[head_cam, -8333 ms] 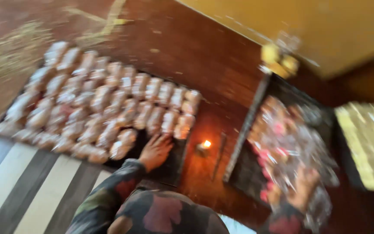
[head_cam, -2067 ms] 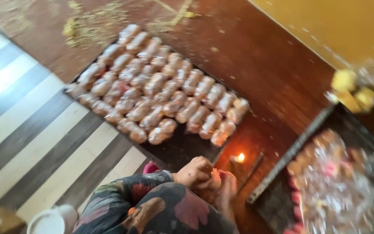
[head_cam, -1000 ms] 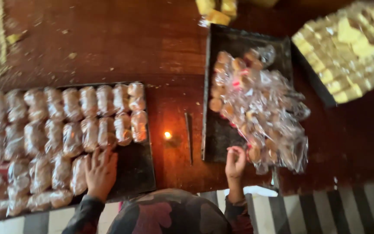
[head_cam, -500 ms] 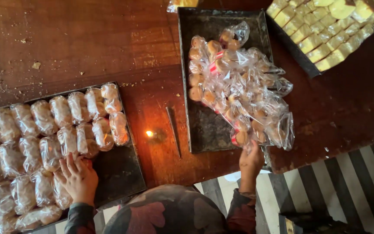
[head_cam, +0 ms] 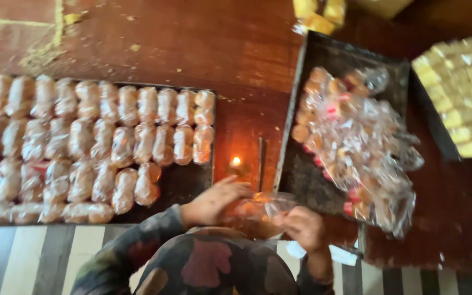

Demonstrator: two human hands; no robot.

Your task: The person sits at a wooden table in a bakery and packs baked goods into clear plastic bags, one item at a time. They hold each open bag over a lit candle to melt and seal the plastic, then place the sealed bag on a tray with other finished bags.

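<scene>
Far to my left a dark tray (head_cam: 184, 188) lies on the reddish wooden tabletop (head_cam: 192, 43), packed in rows with wrapped packets of baked goods (head_cam: 83, 142); its near right corner is bare, and the last packet of the front row sits just beside that bare patch. Crumbs and yellow scraps (head_cam: 45, 49) are scattered on the wood beyond the tray.

My left hand (head_cam: 214, 202) comes out of a patterned sleeve (head_cam: 154, 235) just past the tray's right edge; its fingers are curled onto the left end of a small clear bag with biscuits inside (head_cam: 260, 207), and my right hand (head_cam: 301, 226) pinches the bag's other end — the bag hangs between the two hands, low over the tabletop's near edge, blurred enough that I cannot tell how many pieces it holds.

Directly beyond the bag a small flame (head_cam: 236, 161) burns on the wood, close to my left fingers; a thin dark stick (head_cam: 260, 164) lies just right of it, between the flame and the second tray (head_cam: 323, 54). That tray carries a loose heap of filled clear bags (head_cam: 356, 142), spilling toward its near right corner; the heap sits just beyond my right hand.

Further right, a tray of yellow blocks (head_cam: 465, 82) runs off the edge of view; a few more yellow pieces (head_cam: 318, 13) sit at the top.
</scene>
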